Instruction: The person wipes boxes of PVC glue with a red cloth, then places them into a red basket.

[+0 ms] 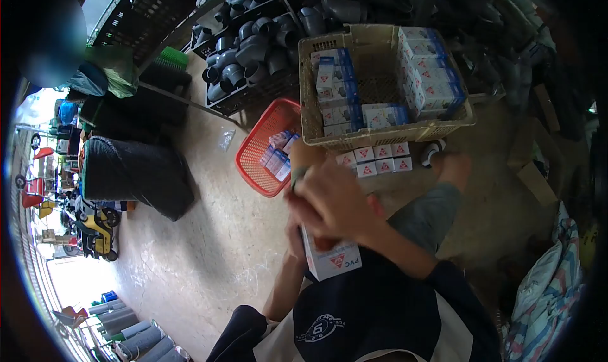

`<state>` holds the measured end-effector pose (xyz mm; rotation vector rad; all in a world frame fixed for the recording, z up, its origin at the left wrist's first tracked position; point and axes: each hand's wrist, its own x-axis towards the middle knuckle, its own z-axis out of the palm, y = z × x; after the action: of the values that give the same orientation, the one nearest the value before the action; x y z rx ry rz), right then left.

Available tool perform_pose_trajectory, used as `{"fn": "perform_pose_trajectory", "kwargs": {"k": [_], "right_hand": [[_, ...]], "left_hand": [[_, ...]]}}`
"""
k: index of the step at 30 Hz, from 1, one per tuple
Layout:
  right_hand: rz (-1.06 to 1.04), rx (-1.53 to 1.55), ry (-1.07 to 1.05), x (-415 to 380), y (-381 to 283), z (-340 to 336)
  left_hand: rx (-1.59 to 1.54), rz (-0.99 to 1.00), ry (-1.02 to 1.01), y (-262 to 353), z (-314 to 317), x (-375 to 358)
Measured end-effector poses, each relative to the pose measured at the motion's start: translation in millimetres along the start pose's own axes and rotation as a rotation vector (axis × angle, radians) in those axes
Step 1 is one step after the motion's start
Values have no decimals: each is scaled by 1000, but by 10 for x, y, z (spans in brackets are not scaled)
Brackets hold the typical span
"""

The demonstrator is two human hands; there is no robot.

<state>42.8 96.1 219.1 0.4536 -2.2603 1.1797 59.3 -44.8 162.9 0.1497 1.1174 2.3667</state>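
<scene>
A white box (334, 262) printed "PVC" with a red triangle logo stands in front of my chest. My left hand (295, 237) is closed on its left side, partly hidden behind my right hand. My right hand (334, 200) is slightly blurred, its fingers curled above the top of the box; I cannot tell what is in them. Beyond my hands, small white boxes (373, 159) with red triangles stand in two rows on the floor. A red basket (246, 152) to their left holds several white-and-blue packs (278, 162).
A large tan crate (386, 136) holds stacks of white-and-blue boxes (434, 87). Behind it, black crates hold grey pipe elbows (247, 52). Dark mesh rolls (133, 175) stand at left, grey pipes (149, 343) lie lower left, and a striped sack (544, 286) sits at right.
</scene>
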Motion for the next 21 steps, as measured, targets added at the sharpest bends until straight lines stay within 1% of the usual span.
{"fn": "perform_pose_trajectory", "kwargs": {"k": [1,3,4,5,7,9,10,13,14,16,17,19,20,21], "right_hand": [[-61,-11,-46,-75,-110,-2],[-166,86,-147,-241,-297,-87],[-220,131,-200,-264,-320,-140],[-212,75,-196,-189,-261,-200],[-187,-26,-199,54,-47,-354],[-8,-40,-104,275,118,-449],[88,-42,-54,305,126,-459],[56,-234,5,57,-138,-390],[103,-193,-34,-86,-170,-348],[199,-74,-96,-332,-210,-320],[234,-22,-125,-319,-195,-349],[191,-151,-84,-174,-106,-414],[156,-213,-72,-68,-78,-453],[83,-222,-93,14,-114,-500]], "left_hand": [[-187,89,-153,-57,2,76],[-287,73,-190,18,71,155],[-202,-30,-79,153,111,187],[-118,-138,33,220,152,201],[-103,-32,-143,37,169,26],[-344,-384,202,30,320,-129],[-384,-449,172,75,284,-130],[-417,-183,84,71,153,4],[-538,-109,81,192,281,122],[-384,-98,28,297,164,97],[-270,-79,38,360,234,142],[-291,-344,54,233,72,59],[-283,-506,209,286,268,22],[-204,-480,210,317,366,25]]}}
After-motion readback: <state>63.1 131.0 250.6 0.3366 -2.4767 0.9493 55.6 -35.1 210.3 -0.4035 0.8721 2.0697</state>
